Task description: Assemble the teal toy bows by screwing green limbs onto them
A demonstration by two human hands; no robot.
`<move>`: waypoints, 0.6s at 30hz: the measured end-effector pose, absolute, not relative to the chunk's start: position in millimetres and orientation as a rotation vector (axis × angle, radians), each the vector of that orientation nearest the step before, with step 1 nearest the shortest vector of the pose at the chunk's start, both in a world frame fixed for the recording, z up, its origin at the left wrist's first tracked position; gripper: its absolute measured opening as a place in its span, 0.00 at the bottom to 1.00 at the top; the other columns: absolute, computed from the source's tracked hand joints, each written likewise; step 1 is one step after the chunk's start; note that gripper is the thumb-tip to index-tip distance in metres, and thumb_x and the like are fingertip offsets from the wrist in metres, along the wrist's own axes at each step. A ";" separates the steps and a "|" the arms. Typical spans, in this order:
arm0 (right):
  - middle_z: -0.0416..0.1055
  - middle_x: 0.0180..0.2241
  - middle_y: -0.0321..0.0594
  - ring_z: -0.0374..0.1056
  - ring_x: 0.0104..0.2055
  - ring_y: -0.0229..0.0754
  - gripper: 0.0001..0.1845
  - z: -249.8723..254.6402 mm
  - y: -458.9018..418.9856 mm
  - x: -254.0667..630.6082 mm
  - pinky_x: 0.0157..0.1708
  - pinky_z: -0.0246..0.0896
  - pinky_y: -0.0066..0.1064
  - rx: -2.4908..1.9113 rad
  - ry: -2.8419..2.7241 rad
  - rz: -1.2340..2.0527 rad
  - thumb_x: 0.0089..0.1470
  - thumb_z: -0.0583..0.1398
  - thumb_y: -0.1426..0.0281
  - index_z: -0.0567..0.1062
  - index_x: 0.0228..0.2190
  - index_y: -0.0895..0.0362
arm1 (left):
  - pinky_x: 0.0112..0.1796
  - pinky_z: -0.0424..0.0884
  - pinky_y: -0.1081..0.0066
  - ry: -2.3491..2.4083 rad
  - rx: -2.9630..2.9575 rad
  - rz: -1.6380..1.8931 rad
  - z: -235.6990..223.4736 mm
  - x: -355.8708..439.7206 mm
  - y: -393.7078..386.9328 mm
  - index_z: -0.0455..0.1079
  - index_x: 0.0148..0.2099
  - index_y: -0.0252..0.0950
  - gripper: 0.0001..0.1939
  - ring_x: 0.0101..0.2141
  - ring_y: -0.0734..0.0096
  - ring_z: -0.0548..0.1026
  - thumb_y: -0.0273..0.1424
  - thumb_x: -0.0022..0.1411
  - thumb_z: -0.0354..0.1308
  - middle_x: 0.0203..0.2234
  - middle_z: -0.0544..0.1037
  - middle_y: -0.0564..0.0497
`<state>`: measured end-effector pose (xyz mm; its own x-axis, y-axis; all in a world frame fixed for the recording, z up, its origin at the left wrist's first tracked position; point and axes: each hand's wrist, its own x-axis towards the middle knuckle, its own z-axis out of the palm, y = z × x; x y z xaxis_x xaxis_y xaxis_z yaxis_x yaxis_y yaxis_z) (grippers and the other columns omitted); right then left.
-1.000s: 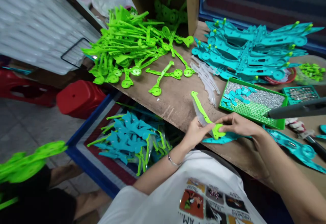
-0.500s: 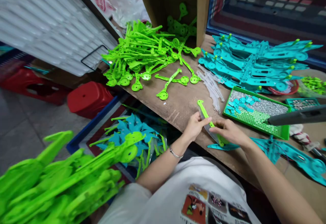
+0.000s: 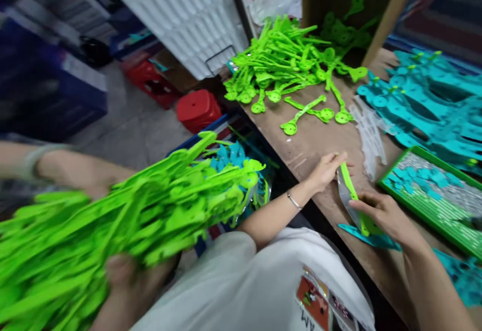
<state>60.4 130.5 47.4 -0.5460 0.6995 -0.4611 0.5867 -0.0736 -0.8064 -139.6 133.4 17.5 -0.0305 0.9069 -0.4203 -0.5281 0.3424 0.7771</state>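
My left hand (image 3: 327, 171) pinches the upper end of a long, narrow green plastic part (image 3: 349, 180) above the workbench. A translucent strip (image 3: 347, 201) lies along the green part's left side. Lower down, my right hand (image 3: 380, 215) is closed on the same part, thumb on top and most fingers hidden. Beneath its lower end a flat turquoise plastic piece (image 3: 371, 236) rests by the bench edge. Left of my body, another person's two hands carry a big bundle of green plastic parts (image 3: 150, 220).
A heap of green parts (image 3: 278, 62) covers the far bench (image 3: 320, 140). Translucent strips (image 3: 369, 132) lie right of it, near stacked turquoise parts (image 3: 425, 95). A green tray (image 3: 433, 218) holds small metal and turquoise pieces. Red stools (image 3: 199, 110) stand on the floor.
The view has swung left. Another person's hands and more of their green bundle have come into sight. My left hand has shifted up to the green part's upper end.
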 end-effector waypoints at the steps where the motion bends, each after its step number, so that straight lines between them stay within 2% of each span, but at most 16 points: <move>1: 0.78 0.32 0.42 0.70 0.33 0.48 0.29 45.1 131.7 61.6 0.31 0.64 0.34 -1.460 -2.087 1.689 0.50 0.64 0.44 0.84 0.37 0.57 | 0.34 0.75 0.69 1.064 0.449 1.212 17.0 -141.8 135.7 0.70 0.45 0.33 0.23 0.30 0.66 0.81 0.48 0.62 0.65 0.34 0.82 0.45; 6: 0.77 0.26 0.40 0.72 0.29 0.50 0.28 34.3 134.2 66.2 0.28 0.66 0.36 -1.507 -2.133 1.685 0.49 0.65 0.45 0.85 0.39 0.55 | 0.38 0.77 0.63 1.098 0.392 1.264 11.1 -142.1 144.0 0.70 0.40 0.32 0.19 0.31 0.61 0.82 0.45 0.64 0.64 0.30 0.82 0.44; 10: 0.77 0.26 0.39 0.72 0.27 0.49 0.27 34.1 132.7 68.3 0.26 0.66 0.36 -1.531 -2.105 1.672 0.49 0.65 0.45 0.85 0.39 0.54 | 0.39 0.77 0.63 1.054 0.397 1.233 7.6 -141.0 142.8 0.71 0.42 0.32 0.21 0.32 0.61 0.83 0.47 0.63 0.64 0.31 0.82 0.43; 16: 0.81 0.34 0.40 0.73 0.32 0.49 0.28 34.0 132.8 70.8 0.29 0.66 0.36 -1.547 -2.086 1.680 0.50 0.65 0.47 0.85 0.42 0.54 | 0.36 0.77 0.65 1.003 0.407 1.193 0.1 -138.5 145.4 0.71 0.41 0.31 0.22 0.29 0.64 0.81 0.47 0.62 0.65 0.27 0.81 0.45; 18: 0.81 0.35 0.40 0.74 0.33 0.50 0.28 34.2 133.3 71.3 0.30 0.67 0.36 -1.551 -2.081 1.691 0.51 0.65 0.47 0.85 0.43 0.54 | 0.36 0.77 0.65 1.021 0.399 1.221 -2.0 -133.3 147.9 0.71 0.42 0.31 0.21 0.29 0.64 0.81 0.46 0.63 0.63 0.28 0.81 0.46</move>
